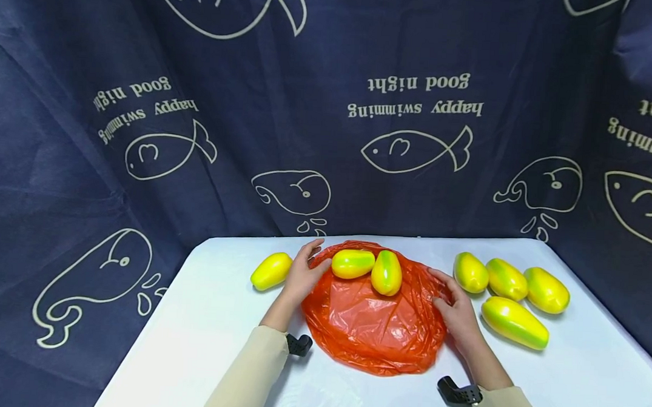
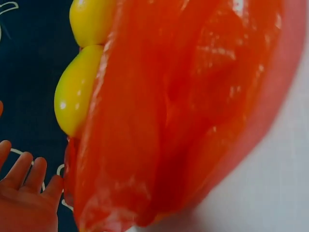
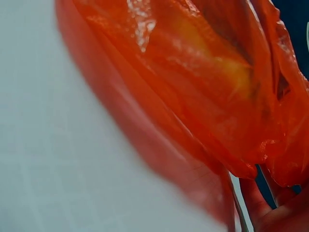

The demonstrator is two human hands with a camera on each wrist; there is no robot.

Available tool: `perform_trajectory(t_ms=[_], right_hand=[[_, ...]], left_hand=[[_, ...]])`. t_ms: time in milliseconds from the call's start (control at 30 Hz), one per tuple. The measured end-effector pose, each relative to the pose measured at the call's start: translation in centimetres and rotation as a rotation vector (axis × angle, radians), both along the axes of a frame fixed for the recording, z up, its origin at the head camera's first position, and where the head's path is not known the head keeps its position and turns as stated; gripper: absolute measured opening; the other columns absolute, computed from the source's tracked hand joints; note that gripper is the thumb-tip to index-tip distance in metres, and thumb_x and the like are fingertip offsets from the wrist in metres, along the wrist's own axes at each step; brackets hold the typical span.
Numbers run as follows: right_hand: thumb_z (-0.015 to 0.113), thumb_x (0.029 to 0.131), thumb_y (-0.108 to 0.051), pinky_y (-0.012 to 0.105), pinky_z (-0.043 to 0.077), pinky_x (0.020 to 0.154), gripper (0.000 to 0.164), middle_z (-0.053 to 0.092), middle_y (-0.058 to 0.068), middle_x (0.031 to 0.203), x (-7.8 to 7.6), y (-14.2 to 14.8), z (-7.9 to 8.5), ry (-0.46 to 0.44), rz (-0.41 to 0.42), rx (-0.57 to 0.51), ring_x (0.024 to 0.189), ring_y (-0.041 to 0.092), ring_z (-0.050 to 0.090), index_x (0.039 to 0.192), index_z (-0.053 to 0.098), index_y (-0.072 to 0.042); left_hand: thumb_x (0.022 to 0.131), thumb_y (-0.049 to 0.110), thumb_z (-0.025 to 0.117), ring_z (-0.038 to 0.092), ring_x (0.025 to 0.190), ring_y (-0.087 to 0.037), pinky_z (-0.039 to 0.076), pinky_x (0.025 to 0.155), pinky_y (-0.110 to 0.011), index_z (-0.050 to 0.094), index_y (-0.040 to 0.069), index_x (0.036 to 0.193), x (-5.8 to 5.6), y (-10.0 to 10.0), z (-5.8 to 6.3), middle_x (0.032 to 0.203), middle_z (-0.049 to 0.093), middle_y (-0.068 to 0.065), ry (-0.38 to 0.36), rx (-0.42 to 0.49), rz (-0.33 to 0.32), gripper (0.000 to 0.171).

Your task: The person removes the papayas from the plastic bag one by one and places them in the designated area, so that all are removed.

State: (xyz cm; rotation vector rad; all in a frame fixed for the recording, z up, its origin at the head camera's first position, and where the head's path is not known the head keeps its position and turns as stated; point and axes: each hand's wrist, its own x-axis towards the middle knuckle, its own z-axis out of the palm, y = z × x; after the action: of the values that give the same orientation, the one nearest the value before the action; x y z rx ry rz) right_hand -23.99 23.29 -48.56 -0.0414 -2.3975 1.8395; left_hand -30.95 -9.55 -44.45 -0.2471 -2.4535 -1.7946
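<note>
A crumpled red plastic bag (image 1: 372, 327) lies spread on the white table. Two glossy yellow-green papayas, a sideways one (image 1: 353, 264) and a more upright one (image 1: 387, 273), sit at its far part; in the left wrist view a papaya (image 2: 77, 94) shows past the bag's edge. My left hand (image 1: 303, 275) is at the bag's left edge, fingers extended, thumb toward the sideways papaya. On the opposite edge, my right hand (image 1: 458, 309) has its fingers and thumb spread against the red plastic. Part of that hand is hidden behind the bag in the right wrist view.
One papaya (image 1: 271, 271) lies left of my left hand. Several more are grouped to the right, including a long one (image 1: 514, 323) near my right hand. A dark blue curtain (image 1: 308, 118) with fish and whale drawings hangs behind the table (image 1: 201, 319).
</note>
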Motion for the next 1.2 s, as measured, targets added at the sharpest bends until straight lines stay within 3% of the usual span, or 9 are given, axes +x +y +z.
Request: perform_trajectory(t_ms=[200, 533, 833, 1200], right_hand=[[0.047, 0.094, 0.002, 0.002, 0.043, 0.088, 0.064, 0.039, 0.007, 0.159, -0.1, 0.0, -0.4, 0.011, 0.0, -0.002, 0.141, 0.027, 0.039, 0.153, 0.038, -0.02], [0.048, 0.094, 0.002, 0.001, 0.041, 0.087, 0.064, 0.037, 0.007, 0.16, 0.2, -0.1, -0.4, -0.023, 0.003, -0.013, 0.143, 0.028, 0.037, 0.153, 0.039, -0.02], [0.049, 0.094, 0.001, 0.002, 0.042, 0.088, 0.063, 0.039, 0.007, 0.158, 0.1, 0.1, -0.2, 0.017, -0.007, 0.0, 0.141, 0.027, 0.039, 0.153, 0.04, -0.02], [0.049, 0.095, 0.0, 0.002, 0.043, 0.089, 0.06, 0.042, 0.008, 0.157, -0.1, 0.0, -0.6, 0.016, -0.001, -0.011, 0.139, 0.026, 0.042, 0.152, 0.041, -0.018]], left_hand=[[0.093, 0.023, 0.068, 0.048, 0.138, -0.034, 0.039, 0.117, -0.051, 0.046, 0.022, 0.148, -0.4, 1.1, 0.0, 0.15, 0.049, -0.014, -0.024, -0.06, -0.037, 0.059], [0.093, 0.022, 0.068, 0.042, 0.143, -0.029, 0.032, 0.121, -0.053, 0.044, 0.023, 0.15, -0.6, 2.4, -0.5, 0.153, 0.047, -0.008, -0.063, -0.137, -0.082, 0.061], [0.091, 0.019, 0.071, 0.045, 0.139, -0.029, 0.034, 0.12, -0.05, 0.044, 0.015, 0.15, -1.3, 3.2, -0.5, 0.152, 0.049, -0.008, -0.033, -0.226, -0.109, 0.064], [0.089, 0.009, 0.072, 0.048, 0.135, -0.033, 0.036, 0.12, -0.049, 0.05, 0.008, 0.144, -1.9, 3.3, -1.6, 0.147, 0.05, -0.015, -0.002, -0.279, -0.046, 0.06]])
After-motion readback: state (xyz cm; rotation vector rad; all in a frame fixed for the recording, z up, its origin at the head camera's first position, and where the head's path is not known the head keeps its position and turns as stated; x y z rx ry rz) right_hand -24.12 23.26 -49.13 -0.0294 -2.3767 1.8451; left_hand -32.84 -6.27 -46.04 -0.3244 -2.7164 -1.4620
